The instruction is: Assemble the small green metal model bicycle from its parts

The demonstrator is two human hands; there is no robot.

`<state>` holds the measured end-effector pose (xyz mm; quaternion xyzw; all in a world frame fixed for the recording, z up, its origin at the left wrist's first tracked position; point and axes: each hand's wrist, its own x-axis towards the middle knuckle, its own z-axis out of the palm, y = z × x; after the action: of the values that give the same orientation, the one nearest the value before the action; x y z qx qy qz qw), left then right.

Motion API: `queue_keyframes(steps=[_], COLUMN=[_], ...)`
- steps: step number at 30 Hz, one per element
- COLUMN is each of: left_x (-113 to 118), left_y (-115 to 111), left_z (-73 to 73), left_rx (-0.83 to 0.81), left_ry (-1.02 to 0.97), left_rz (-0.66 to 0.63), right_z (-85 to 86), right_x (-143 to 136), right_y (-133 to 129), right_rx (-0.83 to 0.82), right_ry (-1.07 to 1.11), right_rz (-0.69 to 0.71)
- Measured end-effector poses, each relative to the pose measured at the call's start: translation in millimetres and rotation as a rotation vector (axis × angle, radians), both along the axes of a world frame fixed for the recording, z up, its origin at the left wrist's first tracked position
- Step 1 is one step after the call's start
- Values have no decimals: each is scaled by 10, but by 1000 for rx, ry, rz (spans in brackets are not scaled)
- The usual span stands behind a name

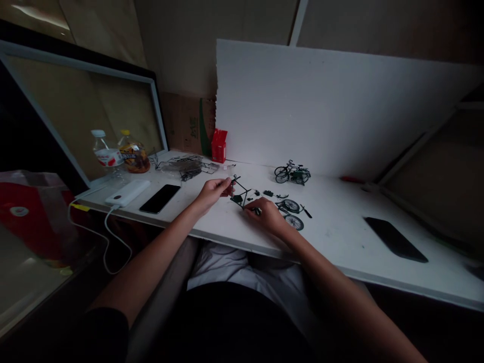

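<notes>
Between my hands, just over the white table, is a small dark model bicycle frame (pixel 245 192). My left hand (pixel 216 191) is closed in a pinch on its upper left end. Fingers of my right hand (pixel 264 213) are closed around its lower end; whether they also grip a smaller part is hidden. Right of my right hand lie two loose spoked wheels, one upper wheel (pixel 291 205) and one lower wheel (pixel 294 222). Several tiny dark parts (pixel 268 193) are scattered just beyond the hands. An assembled-looking model bicycle (pixel 292 173) stands farther back.
On the left of the table (pixel 333 237) are a black phone (pixel 160 198), a white power bank (pixel 128 193) with a cable, two bottles (pixel 134 154) and bagged parts (pixel 185 165). A red box (pixel 219 146) stands at the back. A dark flat object (pixel 395 239) lies right.
</notes>
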<state>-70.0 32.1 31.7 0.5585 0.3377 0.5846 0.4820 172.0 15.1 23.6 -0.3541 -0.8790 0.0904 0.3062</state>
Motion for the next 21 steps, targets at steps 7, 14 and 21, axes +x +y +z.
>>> queue_keyframes(steps=[7,14,21], left_x=[62,136,166], left_y=[-64,-224,-289], left_z=[34,155,218], left_rx=[-34,32,71], left_ry=[38,166,298], left_rz=[4,-63,-91], right_z=[71,102,240], right_x=[276,378,403], right_y=[37,-15,-66], right_rx=[-446,-874,-834], right_ry=[505,968,928], right_rz=[-57,158,169])
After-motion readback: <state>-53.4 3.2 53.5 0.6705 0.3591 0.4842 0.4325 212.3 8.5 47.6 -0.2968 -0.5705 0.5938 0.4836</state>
